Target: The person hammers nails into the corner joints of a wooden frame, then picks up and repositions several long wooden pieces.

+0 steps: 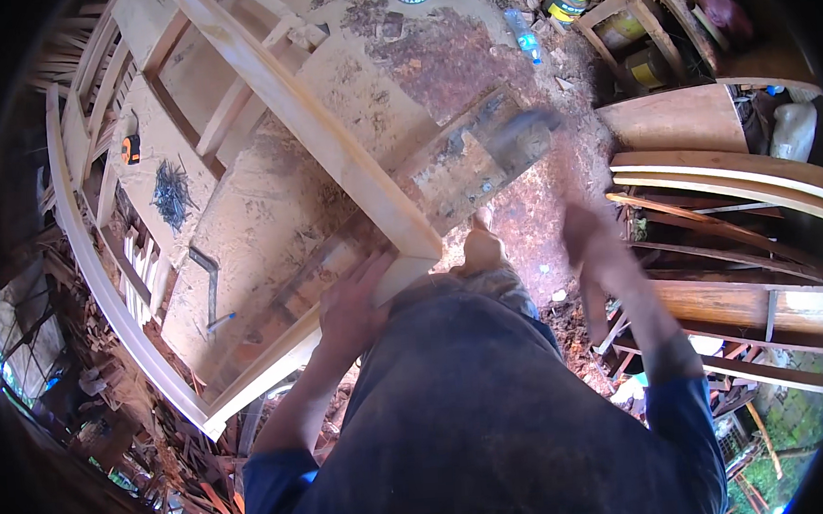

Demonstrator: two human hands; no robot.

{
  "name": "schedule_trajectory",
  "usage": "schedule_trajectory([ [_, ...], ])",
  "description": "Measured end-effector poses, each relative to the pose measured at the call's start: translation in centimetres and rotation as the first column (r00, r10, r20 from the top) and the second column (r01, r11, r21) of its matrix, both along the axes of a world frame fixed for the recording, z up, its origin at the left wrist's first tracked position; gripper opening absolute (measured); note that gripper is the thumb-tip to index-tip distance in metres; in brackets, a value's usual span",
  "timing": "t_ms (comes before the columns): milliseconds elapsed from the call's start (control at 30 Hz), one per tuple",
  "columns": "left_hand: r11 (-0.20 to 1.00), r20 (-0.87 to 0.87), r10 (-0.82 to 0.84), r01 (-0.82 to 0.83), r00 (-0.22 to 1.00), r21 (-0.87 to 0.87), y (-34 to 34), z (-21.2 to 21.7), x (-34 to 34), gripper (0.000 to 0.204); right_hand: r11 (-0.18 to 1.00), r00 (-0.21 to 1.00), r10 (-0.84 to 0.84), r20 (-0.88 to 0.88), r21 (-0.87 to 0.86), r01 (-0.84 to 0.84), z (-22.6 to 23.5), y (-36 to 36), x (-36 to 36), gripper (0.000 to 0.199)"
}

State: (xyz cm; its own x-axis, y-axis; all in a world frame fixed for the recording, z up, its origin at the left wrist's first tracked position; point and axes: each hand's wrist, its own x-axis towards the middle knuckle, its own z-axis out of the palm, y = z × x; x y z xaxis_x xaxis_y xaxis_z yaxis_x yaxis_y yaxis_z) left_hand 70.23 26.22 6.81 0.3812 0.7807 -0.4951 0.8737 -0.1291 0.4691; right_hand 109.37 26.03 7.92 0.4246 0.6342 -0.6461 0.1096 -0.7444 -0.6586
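While the person leans over the job, the left hand (pixel 356 302) lies on the timber framework at the middle of the frame, close to the corner where a long rail (pixel 316 113) meets a shorter rail (pixel 273 368). From where I stand its fingers look bent over the wood, though I cannot tell how tightly that grip is closed. The right hand (pixel 612 260), right of centre and smeared by motion, has its grip wrapped around the handle of what looks like a hammer (pixel 533 125); the blurred head hangs up and to the left of the fist, above the far end of a stained plank (pixel 463 170).

The framework takes up most of the left half of the frame, its long rail slanting from the top edge down to that corner, with a pale outer rail (pixel 84 265) bowing along the left side. Between these rails shows the dusty bench (pixel 260 204). On it, left of centre, lie a heap of nails (pixel 173 193), an orange and black tape measure (pixel 130 149), an angled metal bar (pixel 208 277) and, near the bar's lower end, a blue pen (pixel 221 321). A clear bottle (pixel 524 39) lies at upper right, and curved boards (pixel 724 174) are stacked at the right edge
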Motion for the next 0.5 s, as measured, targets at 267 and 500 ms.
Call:
schedule_trajectory([
  [267, 0.988, 0.033, -0.051, 0.045, 0.998, 0.15, -1.0, -0.9, -0.8, 0.065, 0.977, 0.934, 0.183, -0.305, -0.045, -0.207, -0.3, -1.5, 4.5, 0.04],
  [500, 0.999, 0.066, -0.007, 0.004, 0.998, 0.037, -0.1, 0.2, -0.3, 0.059, 0.956, 0.87, 0.191, -0.454, -0.115, -0.27, -1.9, -4.0, -4.4, 0.036],
])
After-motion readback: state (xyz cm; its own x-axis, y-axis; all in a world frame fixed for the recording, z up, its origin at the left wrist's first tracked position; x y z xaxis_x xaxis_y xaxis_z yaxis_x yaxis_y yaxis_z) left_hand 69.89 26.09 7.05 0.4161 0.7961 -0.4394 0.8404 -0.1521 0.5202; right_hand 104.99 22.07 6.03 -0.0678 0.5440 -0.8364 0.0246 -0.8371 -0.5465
